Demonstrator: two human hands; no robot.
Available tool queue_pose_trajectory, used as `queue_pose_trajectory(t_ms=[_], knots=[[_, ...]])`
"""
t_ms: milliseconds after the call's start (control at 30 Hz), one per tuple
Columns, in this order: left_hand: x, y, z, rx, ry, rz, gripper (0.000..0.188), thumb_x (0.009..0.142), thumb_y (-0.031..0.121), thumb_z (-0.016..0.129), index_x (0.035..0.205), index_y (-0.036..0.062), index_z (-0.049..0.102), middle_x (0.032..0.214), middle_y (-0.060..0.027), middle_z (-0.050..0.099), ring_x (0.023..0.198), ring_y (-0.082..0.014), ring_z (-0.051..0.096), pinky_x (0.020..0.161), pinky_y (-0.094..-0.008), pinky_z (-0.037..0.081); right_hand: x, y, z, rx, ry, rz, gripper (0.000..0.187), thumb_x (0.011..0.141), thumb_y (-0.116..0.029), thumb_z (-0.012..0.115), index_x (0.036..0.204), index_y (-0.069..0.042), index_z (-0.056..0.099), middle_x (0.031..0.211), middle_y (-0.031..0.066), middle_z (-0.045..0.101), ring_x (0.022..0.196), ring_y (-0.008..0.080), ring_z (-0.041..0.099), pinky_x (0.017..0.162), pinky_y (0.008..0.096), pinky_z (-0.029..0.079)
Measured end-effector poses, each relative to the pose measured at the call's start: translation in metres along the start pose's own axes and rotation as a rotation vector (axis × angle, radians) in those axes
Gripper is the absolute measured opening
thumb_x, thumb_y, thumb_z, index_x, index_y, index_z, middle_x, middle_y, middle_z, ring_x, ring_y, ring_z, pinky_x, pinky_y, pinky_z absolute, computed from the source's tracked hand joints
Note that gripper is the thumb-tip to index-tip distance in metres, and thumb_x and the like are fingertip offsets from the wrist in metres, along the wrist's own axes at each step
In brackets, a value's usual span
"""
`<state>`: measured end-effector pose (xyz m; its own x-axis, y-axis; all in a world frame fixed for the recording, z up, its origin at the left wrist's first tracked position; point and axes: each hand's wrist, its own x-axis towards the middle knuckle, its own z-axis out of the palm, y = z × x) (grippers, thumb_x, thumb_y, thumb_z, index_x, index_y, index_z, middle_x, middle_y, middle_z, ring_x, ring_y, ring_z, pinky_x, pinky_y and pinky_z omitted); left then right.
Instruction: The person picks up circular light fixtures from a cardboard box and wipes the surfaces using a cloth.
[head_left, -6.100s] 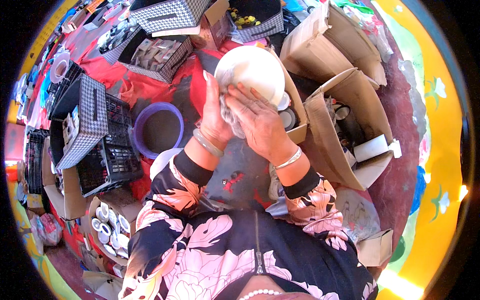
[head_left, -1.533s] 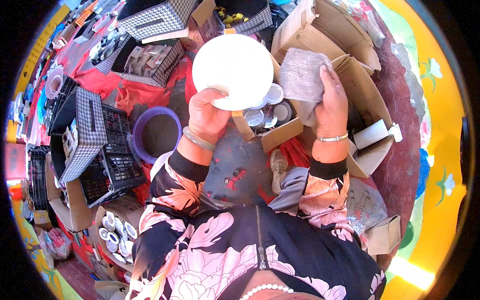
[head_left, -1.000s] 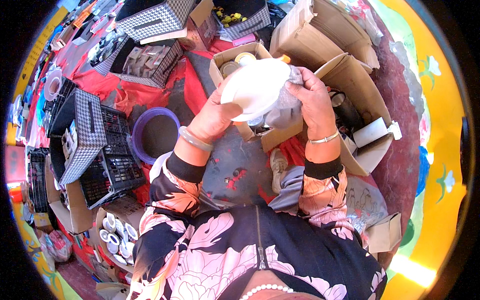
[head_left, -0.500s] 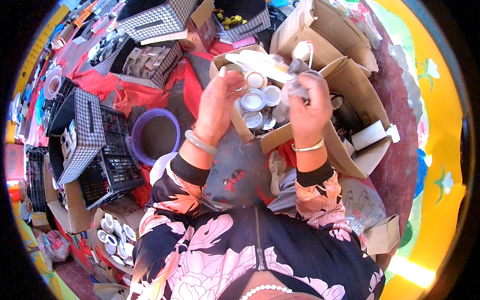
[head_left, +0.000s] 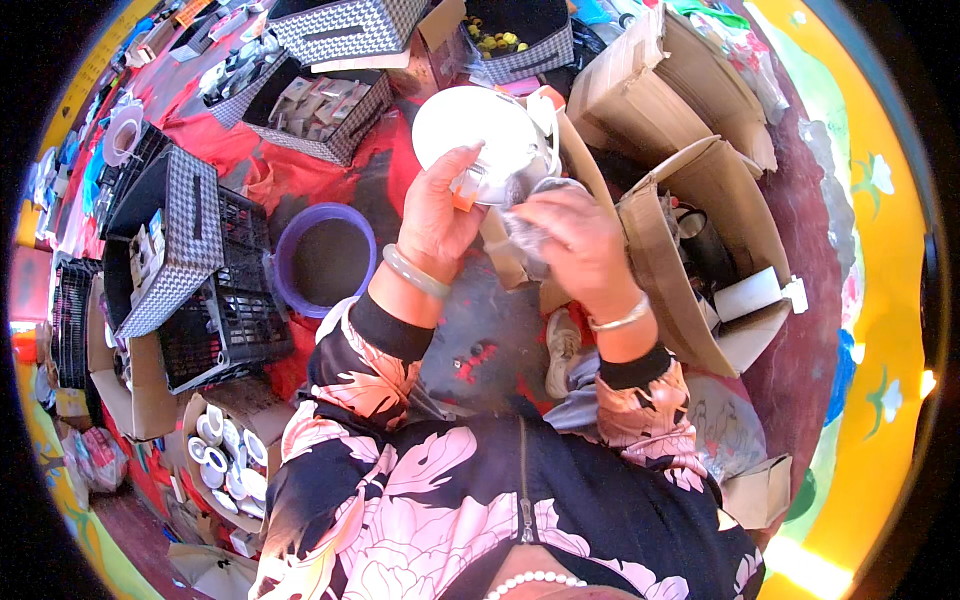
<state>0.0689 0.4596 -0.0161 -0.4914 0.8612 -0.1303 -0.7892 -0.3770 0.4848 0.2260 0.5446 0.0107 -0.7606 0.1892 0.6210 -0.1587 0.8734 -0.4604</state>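
Above a carton (head_left: pixel 507 262), white disc (head_left: pixel 472 126) (round, face upward) in gripping left hand (head_left: pixel 440 213), cloth (head_left: pixel 525 238) in clenched right hand (head_left: pixel 583 243)

Probably a cluttered workshop; cardboard boxes (head_left: pixel 650 265) surround a black crate (head_left: pixel 240 318).

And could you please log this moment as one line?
left hand: holds round white disc | right hand: holds grey cloth | nearby: purple tub, open cardboard box
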Motion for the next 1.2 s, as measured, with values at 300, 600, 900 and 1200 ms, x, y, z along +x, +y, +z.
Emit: queue_pose_trajectory(t_ms=[300, 600, 900, 1200], knots=[[-0.011, -0.016, 0.003, 0.435, -0.156, -0.039, 0.04, 0.076, -0.006, 0.058, 0.116, -0.0011, 0.056, 0.107, -0.01, 0.063, 0.096, -0.0201, 0.062, 0.087, -0.0344, 0.048, 0.002, -0.004, -0.078, 0.944, 0.875, 0.65, 0.026, 0.091, -0.019, 0.055, 0.113, -0.004, 0.053, 0.107, 0.0076, 0.059, 0.095, 0.0169, 0.059, 0.081, 0.0317, 0.049], [-0.021, -0.039, 0.014, 0.581, -0.298, -0.271, 0.04, 0.072, -0.004, 0.062, 0.112, -0.0004, 0.06, 0.102, -0.0034, 0.064, 0.089, -0.0125, 0.06, 0.083, -0.0275, 0.046, -0.012, 0.015, -0.069, 0.708, 0.59, 0.713, 0.031, 0.09, -0.016, 0.058, 0.115, 0.001, 0.054, 0.107, 0.004, 0.06, 0.093, 0.0104, 0.055, 0.081, 0.0245, 0.044], [-0.022, -0.031, 0.015, 0.585, -0.342, -0.306, 0.041, 0.071, -0.004, 0.063, 0.112, -0.0014, 0.06, 0.103, -0.005, 0.064, 0.091, -0.0137, 0.06, 0.083, -0.0281, 0.047, -0.027, 0.043, -0.065, 0.111, 0.199, 0.688, 0.028, 0.081, -0.006, 0.053, 0.107, 0.002, 0.058, 0.1, 0.0103, 0.065, 0.09, 0.0142, 0.059, 0.081, 0.0303, 0.046], [-0.021, -0.018, 0.016, 0.59, -0.316, -0.331, 0.046, 0.068, -0.005, 0.065, 0.114, -0.0027, 0.059, 0.104, -0.0079, 0.065, 0.094, -0.017, 0.062, 0.086, -0.0312, 0.046, -0.04, 0.055, -0.095, 0.663, 0.63, 0.752, 0.022, 0.095, -0.016, 0.049, 0.105, 0.0, 0.06, 0.095, 0.0013, 0.061, 0.085, 0.007, 0.055, 0.076, 0.0199, 0.044]])
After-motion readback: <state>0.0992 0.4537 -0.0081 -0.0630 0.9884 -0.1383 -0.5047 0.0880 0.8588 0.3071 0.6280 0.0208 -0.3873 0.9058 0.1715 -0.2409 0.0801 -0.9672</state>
